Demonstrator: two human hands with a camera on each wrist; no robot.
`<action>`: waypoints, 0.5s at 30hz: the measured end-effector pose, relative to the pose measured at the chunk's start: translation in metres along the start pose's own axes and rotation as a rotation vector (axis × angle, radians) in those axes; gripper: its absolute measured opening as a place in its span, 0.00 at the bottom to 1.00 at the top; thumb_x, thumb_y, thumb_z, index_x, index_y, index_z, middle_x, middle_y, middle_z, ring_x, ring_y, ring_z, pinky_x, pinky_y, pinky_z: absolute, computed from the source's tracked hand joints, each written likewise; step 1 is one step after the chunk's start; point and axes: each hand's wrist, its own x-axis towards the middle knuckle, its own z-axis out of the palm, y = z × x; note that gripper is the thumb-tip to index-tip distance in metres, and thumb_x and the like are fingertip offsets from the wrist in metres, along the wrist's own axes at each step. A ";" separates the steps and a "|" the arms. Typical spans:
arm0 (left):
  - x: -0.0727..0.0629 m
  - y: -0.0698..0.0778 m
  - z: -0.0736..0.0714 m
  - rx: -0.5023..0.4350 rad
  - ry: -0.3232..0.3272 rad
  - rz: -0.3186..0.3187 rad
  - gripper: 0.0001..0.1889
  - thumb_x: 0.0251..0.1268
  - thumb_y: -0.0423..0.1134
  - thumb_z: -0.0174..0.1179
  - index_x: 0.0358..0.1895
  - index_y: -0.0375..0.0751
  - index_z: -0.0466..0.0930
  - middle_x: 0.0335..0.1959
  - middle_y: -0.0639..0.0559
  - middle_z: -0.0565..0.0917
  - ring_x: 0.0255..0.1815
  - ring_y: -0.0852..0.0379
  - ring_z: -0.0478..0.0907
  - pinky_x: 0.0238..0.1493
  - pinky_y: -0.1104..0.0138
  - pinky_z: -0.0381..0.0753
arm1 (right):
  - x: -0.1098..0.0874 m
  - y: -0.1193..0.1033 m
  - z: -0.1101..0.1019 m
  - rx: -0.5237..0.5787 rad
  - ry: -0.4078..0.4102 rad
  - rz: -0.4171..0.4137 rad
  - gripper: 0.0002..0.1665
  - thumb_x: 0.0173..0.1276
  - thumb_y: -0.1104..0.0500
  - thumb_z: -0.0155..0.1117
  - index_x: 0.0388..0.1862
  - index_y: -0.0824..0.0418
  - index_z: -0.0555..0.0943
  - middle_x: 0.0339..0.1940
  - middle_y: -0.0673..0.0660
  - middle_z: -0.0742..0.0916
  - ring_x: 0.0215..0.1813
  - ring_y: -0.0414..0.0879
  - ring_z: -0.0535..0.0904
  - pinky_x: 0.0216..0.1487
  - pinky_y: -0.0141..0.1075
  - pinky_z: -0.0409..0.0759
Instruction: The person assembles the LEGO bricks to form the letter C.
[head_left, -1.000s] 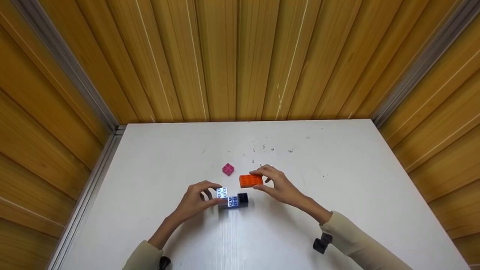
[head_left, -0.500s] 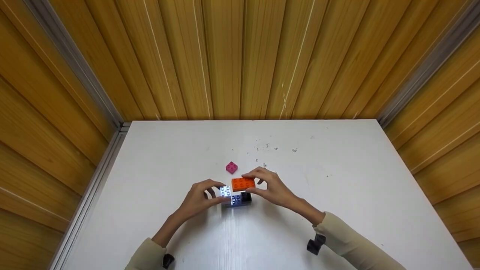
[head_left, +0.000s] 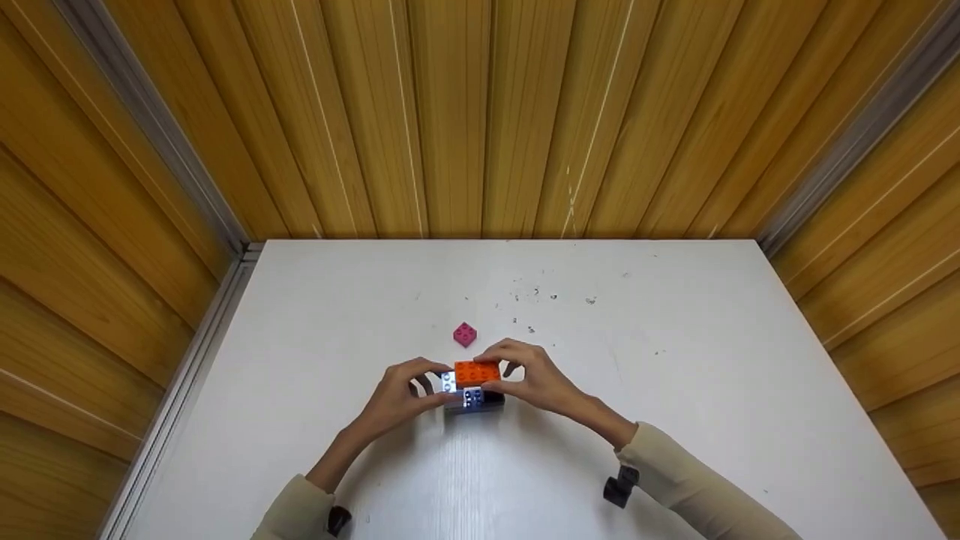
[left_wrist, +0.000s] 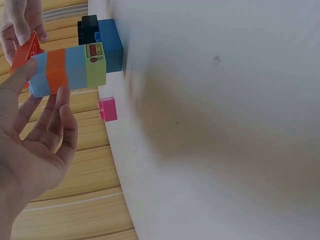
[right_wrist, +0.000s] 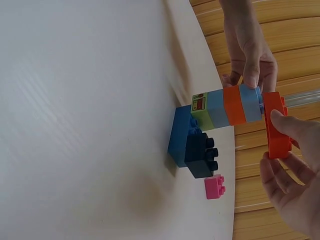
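A toy-brick tower (right_wrist: 234, 105) stands on one end of a dark blue brick (right_wrist: 179, 135). It has a green printed brick (left_wrist: 95, 64) at the bottom, then light blue, orange and light blue bricks. A black brick (right_wrist: 199, 155) sits on the base's other end. My left hand (head_left: 401, 394) grips the tower's top light blue brick (right_wrist: 251, 102) between thumb and fingers. My right hand (head_left: 529, 379) pinches an orange-red brick (head_left: 477, 372) by one end. Its other end lies over the tower's top, where blue studs show beneath it in the right wrist view.
A pink brick (head_left: 465, 334) lies on the white table (head_left: 337, 300) beyond the tower. Small dark marks (head_left: 535, 292) spot the tabletop behind the right hand. Yellow wood-patterned panels (head_left: 480, 120) enclose the table at the back and sides.
My right hand has carried the orange-red brick leftward, from beside the tower to over its top. The left hand keeps its grip on the tower. The head view has shifted slightly.
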 end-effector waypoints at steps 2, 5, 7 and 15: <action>0.000 0.000 0.000 -0.002 -0.003 -0.003 0.19 0.59 0.42 0.75 0.52 0.41 0.87 0.44 0.47 0.90 0.33 0.57 0.83 0.37 0.63 0.87 | 0.001 -0.001 0.000 -0.014 -0.017 -0.004 0.22 0.65 0.58 0.75 0.58 0.59 0.86 0.51 0.58 0.89 0.49 0.51 0.83 0.47 0.41 0.86; 0.000 -0.001 -0.001 -0.002 -0.008 -0.007 0.19 0.59 0.42 0.75 0.53 0.41 0.87 0.45 0.46 0.90 0.33 0.57 0.84 0.37 0.64 0.86 | 0.003 -0.003 0.000 -0.036 -0.041 -0.007 0.22 0.65 0.59 0.75 0.58 0.59 0.86 0.50 0.58 0.90 0.48 0.50 0.84 0.48 0.38 0.85; 0.000 -0.001 -0.001 0.000 -0.010 -0.008 0.19 0.59 0.42 0.75 0.54 0.41 0.87 0.45 0.46 0.90 0.33 0.58 0.83 0.37 0.65 0.86 | 0.004 -0.004 -0.001 -0.046 -0.054 -0.017 0.22 0.65 0.59 0.75 0.58 0.59 0.86 0.50 0.58 0.90 0.49 0.50 0.84 0.50 0.38 0.85; 0.000 -0.002 -0.002 0.006 -0.013 -0.008 0.20 0.59 0.43 0.75 0.54 0.43 0.87 0.46 0.49 0.90 0.34 0.61 0.82 0.38 0.63 0.87 | 0.008 -0.004 -0.005 -0.095 -0.105 -0.099 0.22 0.65 0.59 0.75 0.59 0.59 0.86 0.50 0.58 0.89 0.50 0.50 0.83 0.50 0.42 0.85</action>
